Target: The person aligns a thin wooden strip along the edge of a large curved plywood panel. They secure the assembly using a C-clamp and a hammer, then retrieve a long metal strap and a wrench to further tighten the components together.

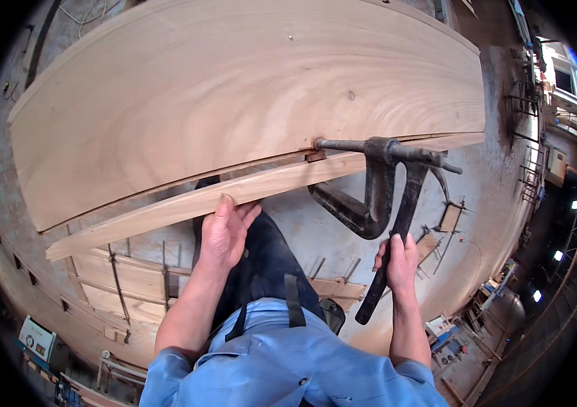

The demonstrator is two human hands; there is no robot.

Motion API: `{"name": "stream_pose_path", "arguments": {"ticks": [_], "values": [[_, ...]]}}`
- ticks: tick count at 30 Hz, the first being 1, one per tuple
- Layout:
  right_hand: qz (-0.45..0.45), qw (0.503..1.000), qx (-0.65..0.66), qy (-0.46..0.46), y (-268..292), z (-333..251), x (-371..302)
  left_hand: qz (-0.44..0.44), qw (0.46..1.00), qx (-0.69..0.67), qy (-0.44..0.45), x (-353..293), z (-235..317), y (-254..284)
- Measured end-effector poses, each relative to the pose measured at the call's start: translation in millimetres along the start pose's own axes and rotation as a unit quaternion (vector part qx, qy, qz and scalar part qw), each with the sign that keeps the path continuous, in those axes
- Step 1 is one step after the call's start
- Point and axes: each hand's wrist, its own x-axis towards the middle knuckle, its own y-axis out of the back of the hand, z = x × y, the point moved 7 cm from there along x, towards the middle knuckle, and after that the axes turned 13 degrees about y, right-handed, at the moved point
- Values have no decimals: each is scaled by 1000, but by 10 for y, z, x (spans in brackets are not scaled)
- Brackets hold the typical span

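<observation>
A broad pale wooden panel [234, 88] spans the upper view. Along its near edge runs a long wooden strip [166, 209], apart from the panel at the left and closer to it at the right. My left hand [224, 234] grips the strip, thumb on top and fingers at its near side. A dark G-clamp [376, 197] sits across the joint, its screw tip by a small wood block [315, 156] at the panel's edge. My right hand [399, 263] is wrapped round the black handle of a hammer [404, 210]; the hammer's head is beside the clamp, and whether they touch I cannot tell.
Clamped boards [126, 281] lie on the floor at the lower left, with more clamped pieces [451, 218] to the right. A white machine box [36, 337] stands at the far lower left. Tools and scraps [448, 342] lie at the lower right. Racks of clamps line the right side.
</observation>
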Motion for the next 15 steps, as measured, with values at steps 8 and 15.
{"name": "stream_pose_path", "arguments": {"ticks": [8, 15], "values": [[45, 982, 143, -118, 64, 391, -608, 281, 829, 438, -205, -1258, 2174, 740], [119, 921, 286, -238, -785, 271, -1528, 646, 393, 645, -112, -1646, 4558, 2237]]}}
